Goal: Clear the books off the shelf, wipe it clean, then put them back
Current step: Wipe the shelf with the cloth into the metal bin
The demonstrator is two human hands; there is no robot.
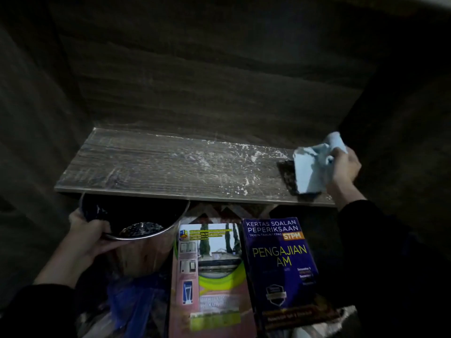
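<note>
Two books lie cleared; right hand grips cloth on shelf (dust lies to its left), left hand holds bin; wiping, reshelving pending.

Dark grey wood-grain shelf speckled white, pale blue cloth, navy book with yellow and white lettering, pink book with green band, silver-rimmed bin.

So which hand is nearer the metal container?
Left: the left hand grips the container rim under the shelf; the right hand holds a cloth at the shelf's right end.
</note>
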